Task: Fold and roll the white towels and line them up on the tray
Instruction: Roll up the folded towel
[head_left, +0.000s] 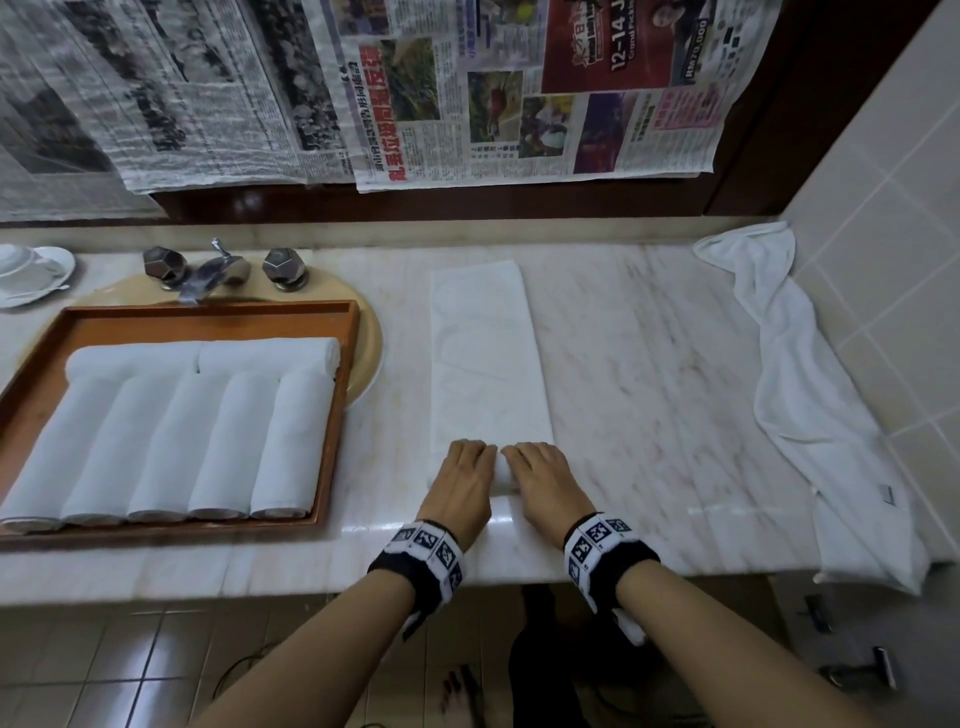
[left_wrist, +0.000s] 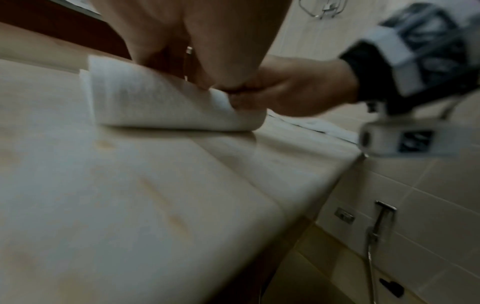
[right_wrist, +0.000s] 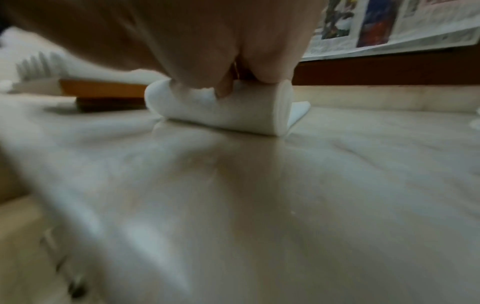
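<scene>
A white towel (head_left: 485, 358), folded into a long strip, lies on the marble counter (head_left: 649, 389). Its near end is rolled up (left_wrist: 161, 105), and the roll's spiral end (right_wrist: 284, 109) faces the right wrist view. My left hand (head_left: 465, 467) and right hand (head_left: 537, 467) sit side by side on the roll, fingers curled over it and thumbs under. To the left stands a wooden tray (head_left: 208, 317) holding several rolled white towels (head_left: 171, 441): a row side by side, two more laid across behind. Another white towel (head_left: 800, 374) lies loose at the counter's right end.
The tray rests over a beige sink (head_left: 371, 353) with a faucet (head_left: 208, 270) and two knobs. A cup and saucer (head_left: 31, 270) stand at the far left. Newspapers (head_left: 467, 93) hang behind the counter. The counter's front edge (head_left: 311, 571) runs just below my wrists.
</scene>
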